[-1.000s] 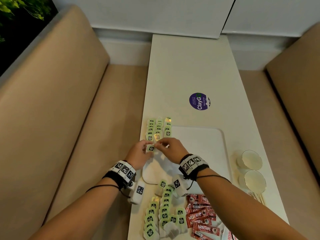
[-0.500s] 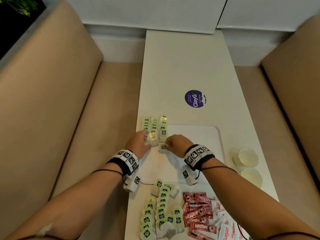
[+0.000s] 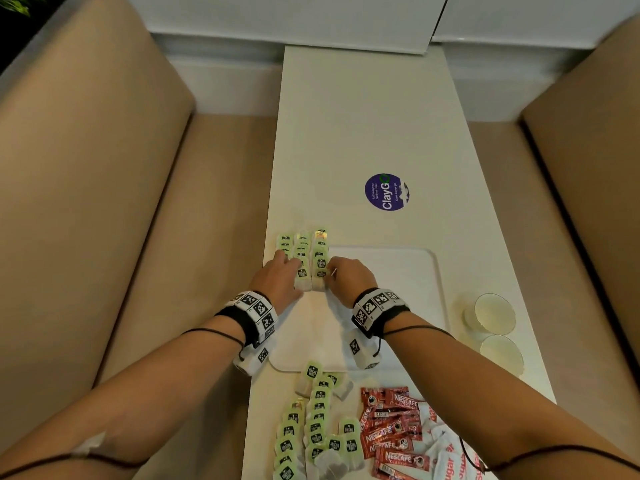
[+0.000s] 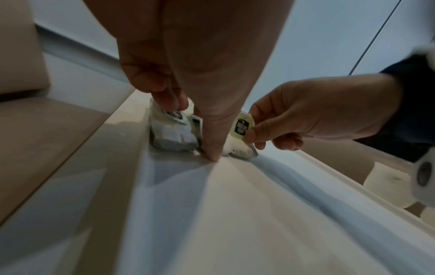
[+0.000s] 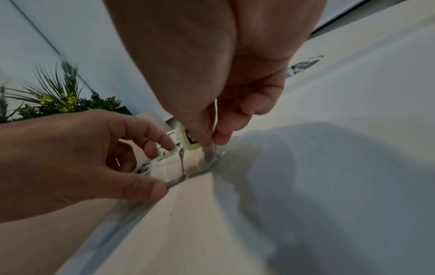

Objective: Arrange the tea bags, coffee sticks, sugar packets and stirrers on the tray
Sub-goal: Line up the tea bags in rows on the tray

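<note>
A white tray (image 3: 388,306) lies on the narrow white table. Several green-tagged tea bags (image 3: 302,245) lie in three rows at its far left corner. My left hand (image 3: 291,268) rests on the nearest bags, its fingers (image 4: 173,104) on the tags and its thumb (image 4: 212,148) pressed on the tray, loosely holding one bag (image 4: 174,136). My right hand (image 3: 329,271) pinches the green tag (image 4: 242,127) of a tea bag (image 5: 193,160) at the near end of the right row. Loose tea bags (image 3: 318,427), red coffee sticks (image 3: 391,434) and sugar packets (image 3: 446,459) lie in front of the tray.
Two paper cups (image 3: 493,313) lie on their sides right of the tray. A purple round sticker (image 3: 387,192) marks the table further back. Beige benches (image 3: 86,202) run along both sides. A plant (image 5: 58,100) stands at the far left.
Both hands have moved from the tray's left middle to its far left corner. The tea bag they held now sits at the near end of the rows.
</note>
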`<state>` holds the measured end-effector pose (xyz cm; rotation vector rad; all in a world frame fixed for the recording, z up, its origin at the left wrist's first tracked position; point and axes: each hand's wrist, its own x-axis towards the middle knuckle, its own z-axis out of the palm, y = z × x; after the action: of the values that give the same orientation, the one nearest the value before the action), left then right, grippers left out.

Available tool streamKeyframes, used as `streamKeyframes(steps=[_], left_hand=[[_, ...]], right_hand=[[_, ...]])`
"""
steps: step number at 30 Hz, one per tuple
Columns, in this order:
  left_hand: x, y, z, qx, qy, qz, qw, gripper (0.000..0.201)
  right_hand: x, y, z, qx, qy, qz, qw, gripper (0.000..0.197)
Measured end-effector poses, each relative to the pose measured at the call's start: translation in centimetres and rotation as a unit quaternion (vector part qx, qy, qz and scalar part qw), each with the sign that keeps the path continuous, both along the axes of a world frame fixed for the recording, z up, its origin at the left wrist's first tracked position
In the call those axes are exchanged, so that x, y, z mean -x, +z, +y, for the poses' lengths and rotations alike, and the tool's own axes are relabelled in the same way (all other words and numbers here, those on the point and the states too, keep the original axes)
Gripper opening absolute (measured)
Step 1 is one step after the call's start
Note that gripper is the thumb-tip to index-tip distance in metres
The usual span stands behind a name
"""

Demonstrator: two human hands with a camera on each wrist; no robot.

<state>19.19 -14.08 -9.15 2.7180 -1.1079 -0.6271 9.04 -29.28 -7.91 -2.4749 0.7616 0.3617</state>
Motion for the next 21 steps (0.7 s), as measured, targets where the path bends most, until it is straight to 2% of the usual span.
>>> streamKeyframes(steps=[5,8,10,13,15,21], left_hand=[[-0.2,-0.2,-0.3,0.021,-0.005,-0.005,1.000,0.045],[-0.2,-0.1,0.0,0.036,0.013,0.014,0.999,0.055],[-0.3,0.1,0.5,0.055,0.046,0.034,0.997,0.063],[-0.4,0.0,1.4,0.079,0.135,0.060,0.986,0.065],[-0.3,-0.2,2.0,0.075,0.189,0.069,0.977,0.061],[0.1,-1.5,2.7,0.057,0.193,0.095,0.975,0.057]], right_hand=[[0.6,-0.9,0.4,-0.048,-0.058,-0.013,0.997,0.020],[1.5,-1.8,0.9,-0.087,-0.090,-0.021,0.992,0.046],[2.0,-2.2,1.3,-0.099,-0.091,-0.025,0.991,0.053],[2.0,-2.6,2.1,-0.094,-0.070,-0.041,0.992,0.034],[1.6,-2.6,2.6,-0.087,-0.059,-0.048,0.993,0.029],[0.7,-2.4,2.8,-0.095,-0.081,-0.022,0.992,0.032]])
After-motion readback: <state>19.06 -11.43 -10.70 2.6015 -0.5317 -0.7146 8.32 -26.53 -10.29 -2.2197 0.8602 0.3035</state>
